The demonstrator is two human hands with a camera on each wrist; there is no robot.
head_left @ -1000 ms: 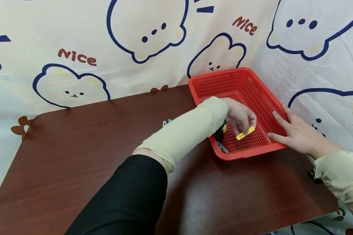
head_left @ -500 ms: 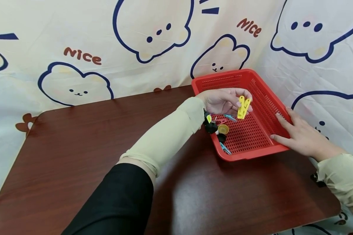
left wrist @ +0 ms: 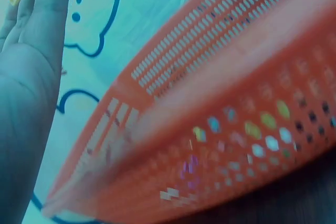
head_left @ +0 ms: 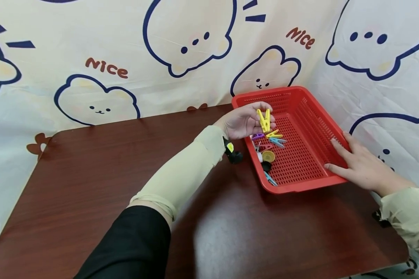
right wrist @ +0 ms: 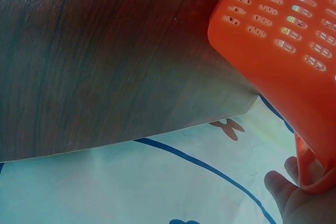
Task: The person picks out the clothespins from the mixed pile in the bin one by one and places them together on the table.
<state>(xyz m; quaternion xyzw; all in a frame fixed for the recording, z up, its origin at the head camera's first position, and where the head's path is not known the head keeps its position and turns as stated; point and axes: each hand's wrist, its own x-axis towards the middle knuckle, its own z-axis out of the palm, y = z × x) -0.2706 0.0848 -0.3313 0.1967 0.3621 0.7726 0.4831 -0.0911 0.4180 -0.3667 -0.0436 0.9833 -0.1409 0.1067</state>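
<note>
Pinching a yellow clothespin (head_left: 264, 119) between thumb and fingers, the left hand (head_left: 243, 121) hovers over the far left corner of the red basket (head_left: 302, 186). Just below it lie a purple clip (head_left: 257, 136), other coloured pegs (head_left: 276, 139) and a yellow cap (head_left: 268, 156). Flat and relaxed, the right hand (head_left: 360, 166) rests on the basket's right rim, on the brown table (head_left: 90, 170).

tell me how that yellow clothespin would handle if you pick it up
The yellow clothespin looks like rigid plastic, probably stiff and light: the left hand pinches it with fingertips alone. Its flat sides suggest it won't roll. It may slip if squeezed open.
</note>
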